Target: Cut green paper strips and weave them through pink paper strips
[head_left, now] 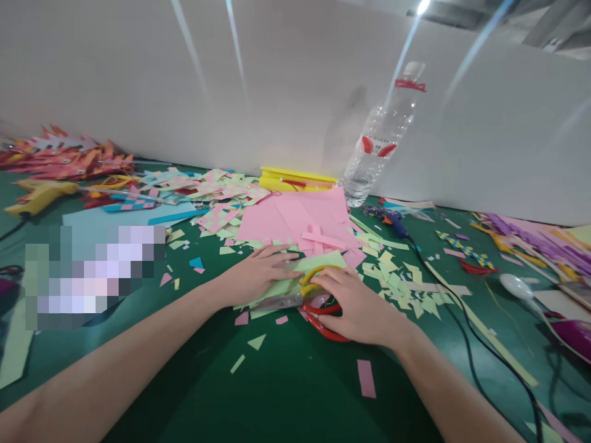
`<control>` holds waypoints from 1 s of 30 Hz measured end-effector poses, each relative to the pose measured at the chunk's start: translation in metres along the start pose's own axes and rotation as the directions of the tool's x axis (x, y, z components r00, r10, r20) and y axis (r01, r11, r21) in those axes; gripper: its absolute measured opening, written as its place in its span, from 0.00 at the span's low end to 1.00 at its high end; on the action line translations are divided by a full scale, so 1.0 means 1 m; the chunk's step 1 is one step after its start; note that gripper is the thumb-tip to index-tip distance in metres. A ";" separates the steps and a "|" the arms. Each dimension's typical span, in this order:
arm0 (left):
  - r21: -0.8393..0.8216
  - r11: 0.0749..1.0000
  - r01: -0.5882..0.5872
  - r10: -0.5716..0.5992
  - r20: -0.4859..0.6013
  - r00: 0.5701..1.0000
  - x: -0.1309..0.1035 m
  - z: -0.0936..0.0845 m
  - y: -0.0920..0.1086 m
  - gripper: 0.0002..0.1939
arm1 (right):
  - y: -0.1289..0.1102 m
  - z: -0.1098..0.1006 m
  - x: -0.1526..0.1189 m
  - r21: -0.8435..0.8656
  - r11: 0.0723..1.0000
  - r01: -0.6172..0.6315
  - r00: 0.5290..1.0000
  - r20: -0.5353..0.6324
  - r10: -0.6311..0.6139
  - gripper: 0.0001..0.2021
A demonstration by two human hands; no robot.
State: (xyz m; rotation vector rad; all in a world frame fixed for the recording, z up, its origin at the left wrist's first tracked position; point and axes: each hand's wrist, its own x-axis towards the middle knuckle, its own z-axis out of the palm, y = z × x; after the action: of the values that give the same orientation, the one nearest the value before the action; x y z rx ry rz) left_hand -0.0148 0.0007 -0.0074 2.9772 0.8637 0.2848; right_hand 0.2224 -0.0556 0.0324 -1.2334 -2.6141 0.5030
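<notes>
The scissors (299, 299) are over the middle of the desk (258, 394), blades pointing left amid green paper (330, 259). The right hand's (357, 301) grip clasps their handles; the left hand (258, 274), its grip released, lies spread over the paper. Beyond is a pink sheet (258, 220), a clear bottle (381, 138) near its right corner.
</notes>
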 end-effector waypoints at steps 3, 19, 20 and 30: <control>0.007 1.000 -0.003 0.003 -0.002 1.000 0.000 0.001 0.000 0.22 | -0.001 -0.001 0.000 0.012 1.000 -0.002 1.000 0.017 0.002 0.15; -0.033 0.999 0.017 -0.018 -0.023 1.000 -0.002 -0.002 0.001 0.27 | -0.003 -0.008 -0.004 0.077 0.997 -0.010 0.998 0.058 0.006 0.15; -0.031 0.999 0.024 -0.025 -0.034 0.999 -0.002 -0.001 0.001 0.27 | -0.001 -0.010 -0.006 0.070 0.997 -0.027 0.998 0.050 0.023 0.16; -0.091 0.978 0.190 -0.204 -0.191 0.960 0.003 0.012 0.002 0.22 | 0.015 -0.013 -0.010 -0.019 0.997 -0.070 0.997 0.026 0.071 0.18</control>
State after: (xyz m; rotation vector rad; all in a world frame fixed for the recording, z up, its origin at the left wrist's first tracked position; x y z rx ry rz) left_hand -0.0093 0.0008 -0.0183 2.8020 1.1342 0.6007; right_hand 0.2433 -0.0513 0.0385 -1.3378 -2.6102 0.5121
